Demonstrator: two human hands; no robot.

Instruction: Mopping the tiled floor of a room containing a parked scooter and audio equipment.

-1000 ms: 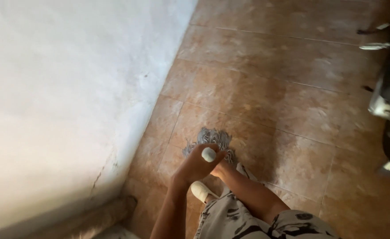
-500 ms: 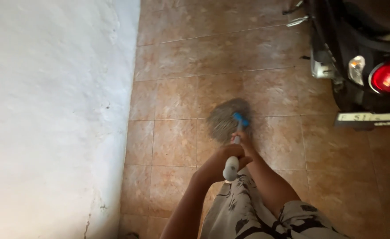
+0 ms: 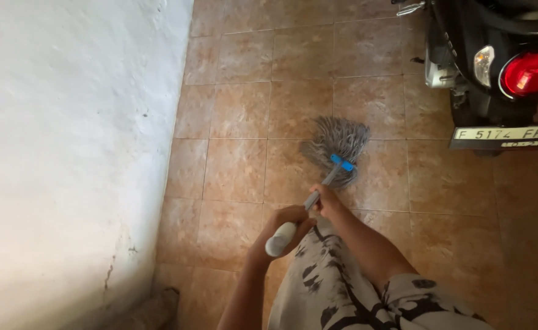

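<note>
Now both hands are clamped on a mop handle that slants down and away from the person toward the tiled floor. The left hand wraps the near end of the handle, just below its pale rounded tip, fingers curled shut around it. The right hand grips the same handle a little farther along, closed tight, with the forearm running back toward a pale garment with dark markings.

The grey string mop head lies spread on the brown tiles, joined to the handle by a blue clip. It sits in the middle of the floor, well apart from the white plastered wall on the left and near the rear of a dark scooter on the right, whose red tail light and white number plate show at the frame edge.

Compared with half a second ago, the scene is nearly the same: the grip is unchanged, the mop head has shifted only slightly on the tiles, and the scooter sits in much the same place. A second ago the view was tilted further left, the wall filled more of the picture, the mop head lay closer to the wall's foot, and only the edge of the scooter showed
</note>
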